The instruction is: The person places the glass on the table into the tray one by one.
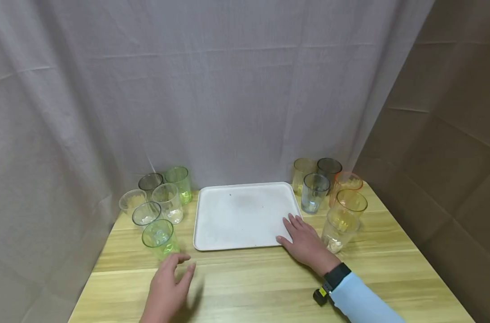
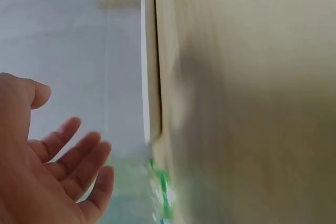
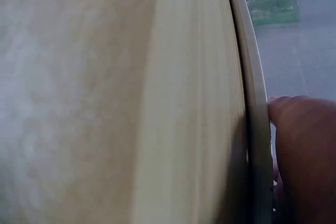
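Note:
A white rectangular tray (image 1: 245, 217) lies in the middle of the wooden table in the head view. My right hand (image 1: 307, 244) rests on its front right corner, fingers spread and fairly straight. The right wrist view shows that thumb (image 3: 307, 129) against the tray's edge (image 3: 253, 61). My left hand (image 1: 168, 282) hovers at the front left with thumb and fingers apart, holding nothing. Just beyond it stands a green clear tumbler (image 1: 158, 237). In the left wrist view the fingers (image 2: 84, 156) are loosely bent, and a bright green part of a tumbler (image 2: 164, 190) shows lower down.
Left of the tray stand several tumblers, among them a clear one (image 1: 168, 204), a dark grey one (image 1: 150, 181) and another green one (image 1: 179, 184). On the right are a bluish (image 1: 314, 193), an orange-rimmed (image 1: 348, 181), a yellow (image 1: 352, 201) and a clear tumbler (image 1: 339, 229). Grey cloth (image 1: 245, 103) hangs behind.

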### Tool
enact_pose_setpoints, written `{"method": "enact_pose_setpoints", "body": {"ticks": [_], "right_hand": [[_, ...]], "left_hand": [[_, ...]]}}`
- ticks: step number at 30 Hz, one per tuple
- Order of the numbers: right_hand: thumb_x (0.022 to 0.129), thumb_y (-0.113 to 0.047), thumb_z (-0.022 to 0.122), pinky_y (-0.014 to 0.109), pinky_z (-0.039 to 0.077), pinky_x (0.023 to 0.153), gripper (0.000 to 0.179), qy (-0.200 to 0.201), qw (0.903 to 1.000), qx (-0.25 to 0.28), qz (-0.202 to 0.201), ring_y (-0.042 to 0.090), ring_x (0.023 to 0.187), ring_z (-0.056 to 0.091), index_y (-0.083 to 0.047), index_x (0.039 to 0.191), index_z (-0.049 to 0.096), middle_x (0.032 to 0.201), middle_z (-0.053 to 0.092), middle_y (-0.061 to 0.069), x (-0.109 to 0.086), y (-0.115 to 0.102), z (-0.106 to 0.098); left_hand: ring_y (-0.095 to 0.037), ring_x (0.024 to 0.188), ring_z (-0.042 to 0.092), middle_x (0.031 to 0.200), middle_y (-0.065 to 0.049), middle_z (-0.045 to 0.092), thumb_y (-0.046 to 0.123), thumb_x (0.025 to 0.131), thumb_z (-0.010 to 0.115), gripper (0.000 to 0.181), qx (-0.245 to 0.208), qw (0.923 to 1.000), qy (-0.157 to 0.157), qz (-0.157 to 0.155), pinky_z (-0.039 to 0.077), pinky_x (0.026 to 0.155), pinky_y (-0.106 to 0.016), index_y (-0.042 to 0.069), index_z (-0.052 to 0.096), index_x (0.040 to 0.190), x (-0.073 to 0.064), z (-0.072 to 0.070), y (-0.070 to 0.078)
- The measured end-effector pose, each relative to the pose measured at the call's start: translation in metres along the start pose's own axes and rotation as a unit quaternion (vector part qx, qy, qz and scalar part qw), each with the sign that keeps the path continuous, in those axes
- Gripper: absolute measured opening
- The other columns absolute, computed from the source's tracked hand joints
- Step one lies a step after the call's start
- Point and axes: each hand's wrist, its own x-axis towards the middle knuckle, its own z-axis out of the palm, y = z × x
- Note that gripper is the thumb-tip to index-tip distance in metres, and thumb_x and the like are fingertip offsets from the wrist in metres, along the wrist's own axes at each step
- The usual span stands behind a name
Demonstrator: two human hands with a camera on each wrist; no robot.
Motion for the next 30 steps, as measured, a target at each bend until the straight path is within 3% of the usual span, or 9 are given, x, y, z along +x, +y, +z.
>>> {"method": "enact_pose_setpoints", "body": {"ticks": [5,7,10,14,17,20,30], "right_hand": [[0.105,-0.063,0.043,0.061,0.024,0.121,0.080,-0.001,1.0000,0.005,0.001,0.038,0.154,0.018,-0.007,0.162,0.039,0.169,0.027,0.017,0.001,0.000,0.001],[0.105,-0.063,0.043,0.062,0.023,0.121,0.080,-0.003,1.0000,0.007,0.001,0.038,0.154,0.018,-0.007,0.162,0.039,0.169,0.026,0.017,0.001,0.000,0.000],[0.105,-0.063,0.043,0.062,0.022,0.122,0.080,-0.003,1.0000,0.006,0.001,0.039,0.154,0.018,-0.006,0.162,0.039,0.169,0.026,0.018,0.001,-0.001,0.000],[0.105,-0.062,0.044,0.062,0.023,0.121,0.080,0.002,1.0000,0.004,0.000,0.039,0.153,0.019,-0.005,0.161,0.040,0.168,0.027,0.018,0.000,-0.001,0.000],[0.105,-0.062,0.044,0.062,0.023,0.121,0.080,0.003,1.0000,0.001,-0.001,0.039,0.153,0.020,-0.005,0.161,0.040,0.168,0.027,0.018,0.000,0.000,0.001],[0.105,-0.063,0.043,0.062,0.023,0.121,0.080,0.001,1.0000,0.001,-0.002,0.040,0.153,0.019,-0.005,0.161,0.040,0.168,0.027,0.018,0.001,0.001,0.001],[0.105,-0.064,0.042,0.062,0.024,0.121,0.081,-0.004,1.0000,-0.001,-0.001,0.039,0.154,0.019,-0.006,0.162,0.039,0.169,0.026,0.017,0.000,0.001,0.002]], "left_hand": [[-0.026,0.101,0.067,0.104,-0.004,0.069,0.030,0.097,0.074,0.018,-0.003,0.9949,0.054,-0.085,0.056,0.090,-0.049,0.013,0.067,0.098,-0.009,-0.019,-0.018],[-0.030,0.103,0.065,0.107,-0.011,0.065,0.031,0.095,0.076,0.029,-0.006,0.9912,0.085,-0.102,0.054,0.091,-0.051,0.006,0.064,0.104,-0.008,-0.027,-0.025],[-0.036,0.114,0.056,0.121,-0.020,0.056,0.032,0.089,0.082,0.059,-0.023,0.9876,0.112,-0.107,0.050,0.097,-0.055,-0.004,0.053,0.125,0.001,-0.034,-0.034],[-0.041,0.130,0.044,0.140,-0.028,0.043,0.029,0.082,0.089,0.094,-0.085,0.9863,0.103,-0.097,0.041,0.109,-0.059,-0.009,0.034,0.149,0.019,-0.034,-0.042],[-0.043,0.135,0.040,0.147,-0.029,0.039,0.028,0.079,0.091,0.105,-0.126,0.9831,0.085,-0.102,0.038,0.112,-0.062,-0.007,0.027,0.155,0.030,-0.029,-0.045],[-0.045,0.134,0.042,0.148,-0.029,0.039,0.027,0.077,0.093,0.108,-0.143,0.9801,0.079,-0.113,0.041,0.110,-0.063,-0.006,0.026,0.155,0.037,-0.023,-0.047],[-0.050,0.133,0.045,0.145,-0.028,0.046,0.030,0.081,0.090,0.096,-0.127,0.9807,0.083,-0.124,0.042,0.107,-0.066,-0.004,0.034,0.150,0.044,-0.016,-0.053]]}}
